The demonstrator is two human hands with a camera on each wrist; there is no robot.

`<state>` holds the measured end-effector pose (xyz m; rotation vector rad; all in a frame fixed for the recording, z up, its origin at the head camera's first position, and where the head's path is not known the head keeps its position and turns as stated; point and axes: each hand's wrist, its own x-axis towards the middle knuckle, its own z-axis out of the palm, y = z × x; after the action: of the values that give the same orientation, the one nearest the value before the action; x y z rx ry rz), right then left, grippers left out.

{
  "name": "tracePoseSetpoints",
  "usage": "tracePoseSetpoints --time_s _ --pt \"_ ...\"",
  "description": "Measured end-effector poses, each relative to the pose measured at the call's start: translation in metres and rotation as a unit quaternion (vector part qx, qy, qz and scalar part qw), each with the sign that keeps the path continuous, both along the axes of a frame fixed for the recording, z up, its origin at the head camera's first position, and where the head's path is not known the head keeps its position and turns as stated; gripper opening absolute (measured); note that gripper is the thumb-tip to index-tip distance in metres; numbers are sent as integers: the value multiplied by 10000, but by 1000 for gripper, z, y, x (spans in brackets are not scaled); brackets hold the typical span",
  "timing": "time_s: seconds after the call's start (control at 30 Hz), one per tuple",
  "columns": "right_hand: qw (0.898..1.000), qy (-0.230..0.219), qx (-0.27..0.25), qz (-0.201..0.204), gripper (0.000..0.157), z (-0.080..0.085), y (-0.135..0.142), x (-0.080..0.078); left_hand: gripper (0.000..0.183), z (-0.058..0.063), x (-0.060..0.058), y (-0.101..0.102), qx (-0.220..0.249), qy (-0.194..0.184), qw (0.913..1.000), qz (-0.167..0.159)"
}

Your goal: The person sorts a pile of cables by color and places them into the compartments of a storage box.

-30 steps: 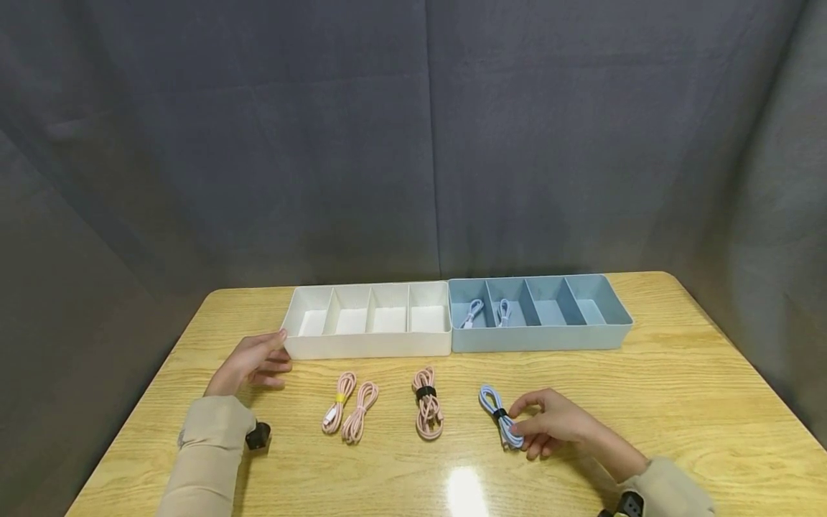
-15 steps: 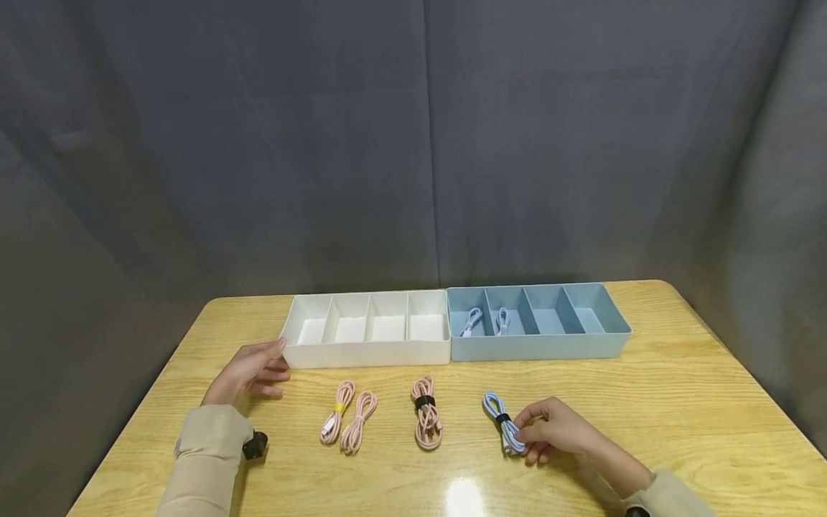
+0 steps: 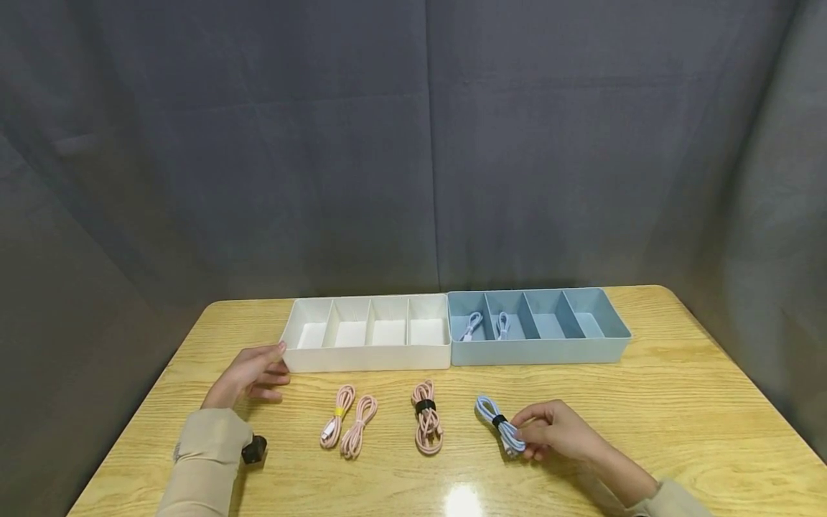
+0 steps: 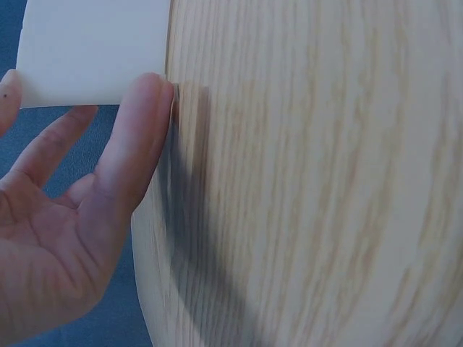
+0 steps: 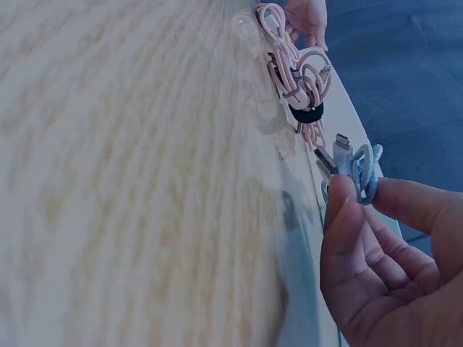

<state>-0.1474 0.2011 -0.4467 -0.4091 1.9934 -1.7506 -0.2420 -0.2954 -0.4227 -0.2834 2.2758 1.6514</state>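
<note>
My right hand (image 3: 558,431) pinches a coiled light-blue charging cable (image 3: 489,409) near its lower end, between thumb and fingers. A black strap binds the coil. In the right wrist view, metal plugs (image 5: 341,144) of this cable stick out past the fingertips. My left hand (image 3: 248,373) rests with loosely extended fingers against the near left corner of a white divided box (image 3: 368,359); in the left wrist view its thumb (image 4: 141,137) touches the box's edge. Three coiled pink cables lie in front: one with a yellow tie (image 3: 338,416), one plain (image 3: 359,427), one black-strapped (image 3: 426,420).
Right of the white box, end to end, stands a blue divided box (image 3: 543,352). Its two left compartments each hold a small pale-blue cable (image 3: 473,327). The white box's compartments show bare bottoms. A grey curtain (image 3: 426,143) hangs behind the wooden table (image 3: 685,402).
My right hand has shifted the light-blue cable slightly, its far loop turning left, with fingers closer around its end. The left hand stays at the white box. The head view has tilted up a little.
</note>
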Motion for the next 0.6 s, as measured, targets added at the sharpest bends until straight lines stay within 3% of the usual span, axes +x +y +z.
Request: tracePoseSetpoints --time_s 0.3,0.6 --pt "9992 46 77 -380 32 6 2 1 72 2 2 1 40 -18 10000 -17" --pt "9987 158 140 -463 33 15 6 0 72 2 2 0 -48 18 10000 -80"
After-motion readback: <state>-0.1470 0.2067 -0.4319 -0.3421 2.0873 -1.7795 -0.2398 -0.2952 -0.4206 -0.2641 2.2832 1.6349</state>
